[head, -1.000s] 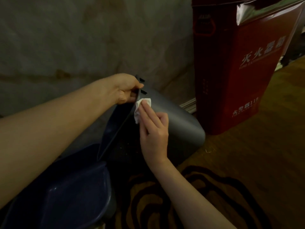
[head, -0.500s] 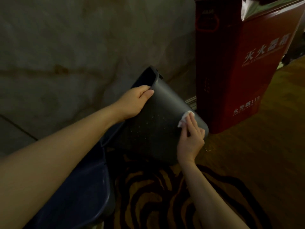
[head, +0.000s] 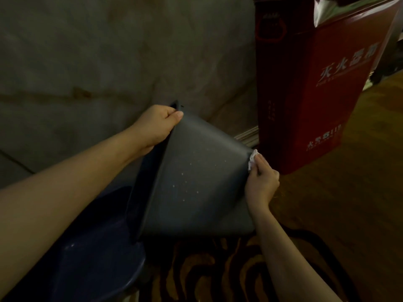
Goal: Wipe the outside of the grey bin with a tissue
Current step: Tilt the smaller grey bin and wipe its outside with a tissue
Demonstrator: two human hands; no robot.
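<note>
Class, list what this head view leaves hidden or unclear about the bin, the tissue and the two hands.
- Grey bin: its inside and far wall face away.
- Tissue: mostly covered by the right hand.
- Left hand: fingertips curl over the rim, out of sight.
- White specks on the bin: too small to identify.

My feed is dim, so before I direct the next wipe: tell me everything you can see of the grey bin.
The grey plastic bin looks smooth and matte, tapering from a wide rim to a narrower base. It is tipped on its side, mouth toward the lower left, base toward the right. Small pale specks dot its upper side. The left hand grips the top of the rim; the right hand presses a crumpled white tissue against the base edge. Its lower side sits over a brown patterned rug, beside a dark blue basin.
</note>
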